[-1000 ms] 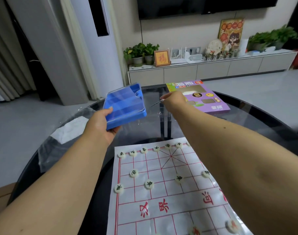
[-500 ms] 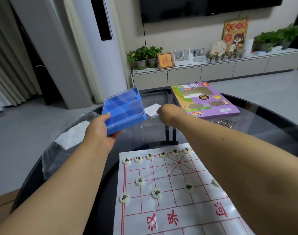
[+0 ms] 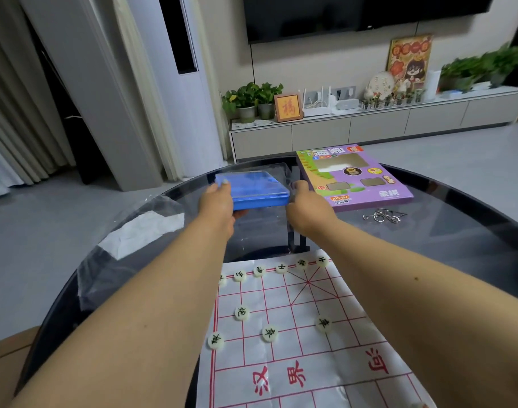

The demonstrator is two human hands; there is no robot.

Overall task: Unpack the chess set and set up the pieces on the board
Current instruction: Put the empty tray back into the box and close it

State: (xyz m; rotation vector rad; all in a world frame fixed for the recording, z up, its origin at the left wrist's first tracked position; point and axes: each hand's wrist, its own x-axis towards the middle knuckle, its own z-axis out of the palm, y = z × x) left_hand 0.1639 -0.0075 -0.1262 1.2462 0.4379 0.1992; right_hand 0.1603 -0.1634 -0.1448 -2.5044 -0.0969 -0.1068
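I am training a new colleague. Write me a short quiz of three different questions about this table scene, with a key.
1. True or false: the left hand holds the blue tray.
2. The purple box lies on which side of the tray? A) left B) right C) under it
3. Fill in: the white pieces stand on the ___.

Key: 1 true; 2 B; 3 board. The right hand is at the tray's right edge; its grip cannot be told.

Home living room: wall television, low cabinet, potted plants.
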